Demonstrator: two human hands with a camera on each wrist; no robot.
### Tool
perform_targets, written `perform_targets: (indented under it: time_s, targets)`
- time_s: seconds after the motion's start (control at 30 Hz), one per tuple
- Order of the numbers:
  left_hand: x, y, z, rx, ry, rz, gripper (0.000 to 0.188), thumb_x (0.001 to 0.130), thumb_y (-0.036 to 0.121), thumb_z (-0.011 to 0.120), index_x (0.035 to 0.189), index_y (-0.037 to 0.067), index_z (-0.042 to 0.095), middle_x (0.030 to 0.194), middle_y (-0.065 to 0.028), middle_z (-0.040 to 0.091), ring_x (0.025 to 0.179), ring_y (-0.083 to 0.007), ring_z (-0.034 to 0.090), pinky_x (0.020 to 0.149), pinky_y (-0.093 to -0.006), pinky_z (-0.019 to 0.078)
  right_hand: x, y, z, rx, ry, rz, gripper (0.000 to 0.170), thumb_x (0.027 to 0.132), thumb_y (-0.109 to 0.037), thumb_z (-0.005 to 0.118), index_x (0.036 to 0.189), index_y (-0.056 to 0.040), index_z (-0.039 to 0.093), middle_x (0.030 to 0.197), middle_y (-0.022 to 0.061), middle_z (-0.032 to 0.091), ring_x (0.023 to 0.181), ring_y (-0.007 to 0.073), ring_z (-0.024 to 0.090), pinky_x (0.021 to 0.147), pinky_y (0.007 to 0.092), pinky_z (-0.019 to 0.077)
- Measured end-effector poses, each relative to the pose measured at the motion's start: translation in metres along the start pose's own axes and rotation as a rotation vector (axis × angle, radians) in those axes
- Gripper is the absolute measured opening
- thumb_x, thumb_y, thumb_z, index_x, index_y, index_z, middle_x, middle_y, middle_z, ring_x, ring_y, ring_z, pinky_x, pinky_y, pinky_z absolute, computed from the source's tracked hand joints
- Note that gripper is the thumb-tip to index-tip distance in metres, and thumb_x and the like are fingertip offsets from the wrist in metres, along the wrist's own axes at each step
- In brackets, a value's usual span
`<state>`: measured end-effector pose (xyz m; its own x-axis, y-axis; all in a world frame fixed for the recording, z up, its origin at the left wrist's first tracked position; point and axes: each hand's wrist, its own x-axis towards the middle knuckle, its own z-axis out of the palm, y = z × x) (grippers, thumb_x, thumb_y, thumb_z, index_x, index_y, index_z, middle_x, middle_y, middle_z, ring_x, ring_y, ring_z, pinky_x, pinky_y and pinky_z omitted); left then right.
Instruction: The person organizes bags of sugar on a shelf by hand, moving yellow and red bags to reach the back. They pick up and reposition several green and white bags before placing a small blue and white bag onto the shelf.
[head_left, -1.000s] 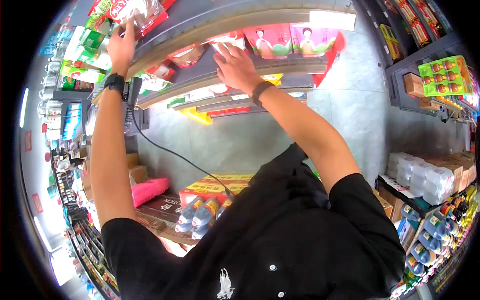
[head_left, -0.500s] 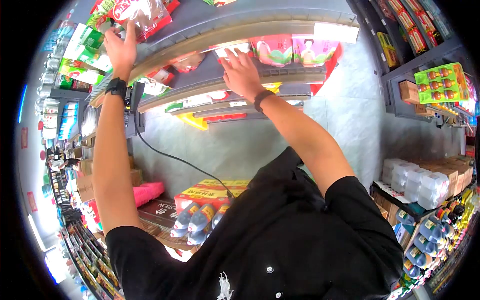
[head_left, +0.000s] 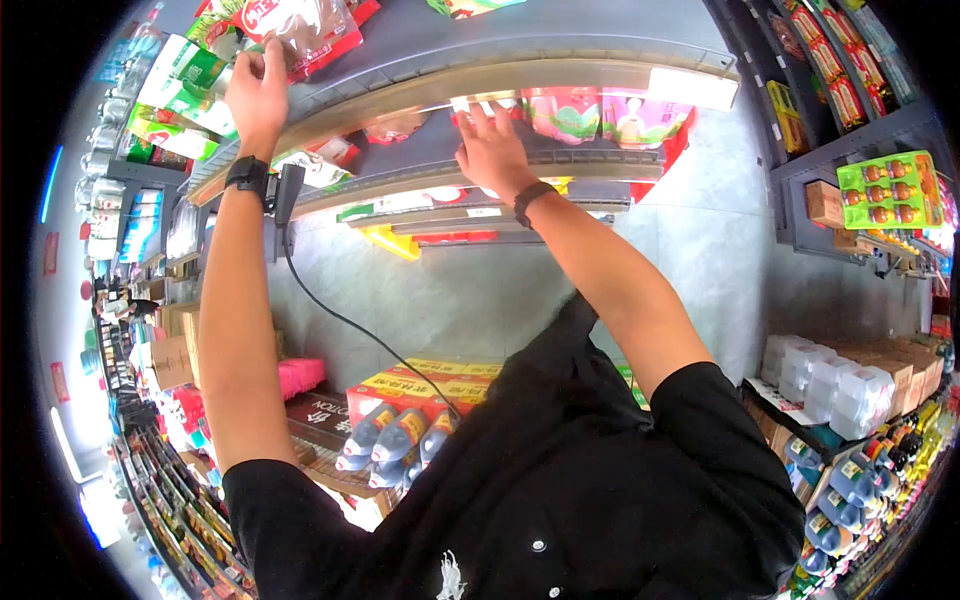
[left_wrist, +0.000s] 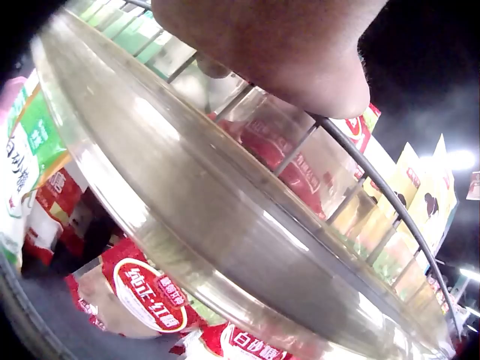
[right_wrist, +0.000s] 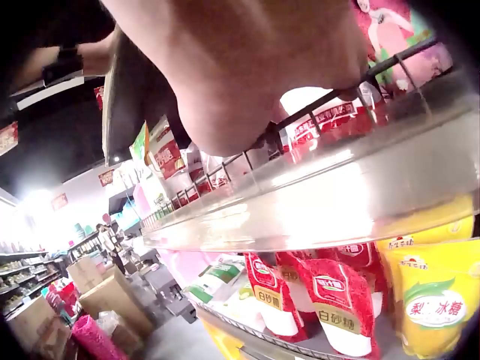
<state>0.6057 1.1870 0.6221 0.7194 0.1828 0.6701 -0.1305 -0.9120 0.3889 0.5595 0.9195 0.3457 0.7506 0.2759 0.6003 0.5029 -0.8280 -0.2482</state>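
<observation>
In the head view my left hand (head_left: 258, 95) is at the upper shelf's front, fingertips at the lower edge of a red and clear bag (head_left: 305, 35). The left wrist view shows this hand over the wire rail (left_wrist: 349, 142), with red-printed bags behind it. My right hand (head_left: 495, 150) reaches into the shelf below, fingers extended at a white and red bag (right_wrist: 330, 120), mostly hidden by the hand. Pink pouches (head_left: 562, 115) stand just right of it.
Green and white bags (head_left: 185, 80) lie left of my left hand. Below the right hand's shelf sit red and white sugar bags (right_wrist: 341, 307) and yellow pouches (right_wrist: 431, 300). A black cable (head_left: 340, 312) hangs from the left wrist. Bottles (head_left: 400, 435) and cartons (head_left: 425, 385) stand near my body.
The right hand's fingers have gone a little deeper under the upper shelf edge, with the white and red bag now less visible. The left hand's fingers look more bent at the bag's lower edge.
</observation>
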Motion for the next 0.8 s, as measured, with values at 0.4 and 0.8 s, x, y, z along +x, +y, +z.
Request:
perform_targets:
  time_s: [0.4, 0.8]
  targets:
    - [-0.005, 0.009, -0.003, -0.063, -0.027, -0.036, 0.055, 0.100, 0.052, 0.064, 0.085, 0.000, 0.070, 0.077, -0.0116, 0.072, 0.073, -0.0238, 0.067, 0.075, -0.0393, 0.0525, 0.003, -0.008, -0.009, 0.008, -0.087, 0.047, 0.061, 0.086, -0.032, 0.074, 0.140, -0.0035, 0.063, 0.147, 0.0159, 0.050, 0.139, 0.0430, 0.040, 0.117, 0.0528, 0.0376]
    - [-0.227, 0.032, -0.009, -0.198, -0.195, 0.201, 0.048, 0.075, 0.016, 0.087, 0.116, 0.003, 0.066, 0.114, -0.0171, 0.064, 0.107, -0.0384, 0.061, 0.095, -0.0489, 0.0503, 0.001, -0.015, -0.015, 0.028, -0.223, 0.134, 0.062, 0.083, -0.047, 0.077, 0.135, -0.0133, 0.070, 0.152, 0.0179, 0.047, 0.137, 0.0481, 0.040, 0.118, 0.0508, 0.0400]
